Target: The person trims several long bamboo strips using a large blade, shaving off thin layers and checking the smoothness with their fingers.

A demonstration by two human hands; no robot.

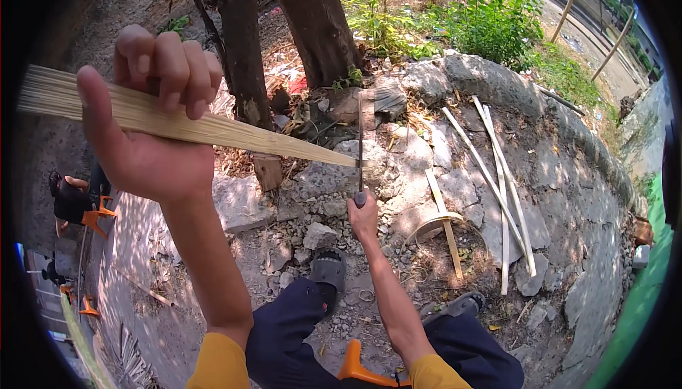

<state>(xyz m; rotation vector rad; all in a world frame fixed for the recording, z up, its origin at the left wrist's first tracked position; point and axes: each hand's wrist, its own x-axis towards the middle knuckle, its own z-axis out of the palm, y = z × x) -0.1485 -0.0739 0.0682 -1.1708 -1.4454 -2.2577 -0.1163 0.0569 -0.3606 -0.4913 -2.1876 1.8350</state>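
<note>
My left hand (162,165) is raised close to the view, its thumb and curled fingers round a pale, flat bamboo strip (249,137). The strip runs from the left and narrows in view toward the middle, where its far end meets a long, thin dark blade (361,130). By its dark handle (360,199), my right hand (364,218) grips this knife, with the blade pointing away from me. Whether the blade is cutting into the strip or only touching it, I cannot tell.
Several long pale strips (490,183) lie on the broken concrete to the right, beside a hoop (449,217) with a shorter strip (444,227) across it. Two tree trunks (312,19) stand ahead. Rubble (320,236) lies near my feet. Another person (71,201) is at far left.
</note>
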